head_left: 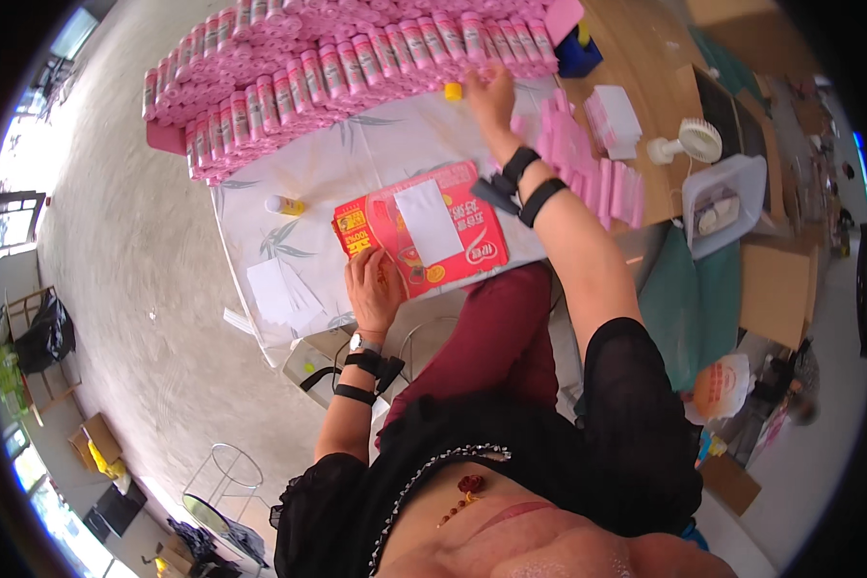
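My left hand (374, 287) lies on the near left edge of a flat red printed cardboard sheet (467, 226), fingers spread. A blank white paper slip (430, 223) rests on that sheet. My right hand (493, 99) reaches to the far side of the table, at the front of a stack of pink rolls with printed labels (332, 72). Its fingers look apart, with nothing plainly held. Beside it is a small yellow cap (453, 91). A glue stick with a yellow body and whitish end (285, 205) lies left of the cardboard.
Loose white slips (281, 294) lie at the table's left corner. On the right are loose pink rolls (618, 193), a stack of white cards (615, 118), a small white fan (689, 143), a clear plastic bin (727, 202) and a dark blue container (578, 53).
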A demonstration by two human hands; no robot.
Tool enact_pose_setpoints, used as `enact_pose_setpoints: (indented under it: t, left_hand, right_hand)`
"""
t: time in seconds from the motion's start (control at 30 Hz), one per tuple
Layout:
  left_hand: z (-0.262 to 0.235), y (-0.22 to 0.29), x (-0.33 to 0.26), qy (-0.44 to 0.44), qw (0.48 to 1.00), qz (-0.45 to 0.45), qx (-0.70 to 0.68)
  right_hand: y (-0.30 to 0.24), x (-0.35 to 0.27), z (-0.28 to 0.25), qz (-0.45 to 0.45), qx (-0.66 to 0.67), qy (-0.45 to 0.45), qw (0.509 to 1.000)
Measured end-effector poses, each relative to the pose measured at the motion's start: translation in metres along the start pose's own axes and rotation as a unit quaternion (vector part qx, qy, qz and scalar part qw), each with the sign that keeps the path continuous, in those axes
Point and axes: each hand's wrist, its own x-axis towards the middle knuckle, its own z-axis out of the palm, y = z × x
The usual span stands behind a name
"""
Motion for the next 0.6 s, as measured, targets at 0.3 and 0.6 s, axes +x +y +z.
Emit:
enact_pose_setpoints:
  t: [0.3,0.6]
  left_hand:
    - [-0.010,0.015,0.006,0.044,0.999,-0.002,-0.026]
    - [0.104,0.134,0.132,-0.027,0.991,0.101,-0.083]
  right_hand:
    - [-0.023,-0.188,-0.170,0.026,0.129,-0.275,0.952]
    - [-0.002,-0.242,-0.247,0.143,0.078,-0.198,0.966]
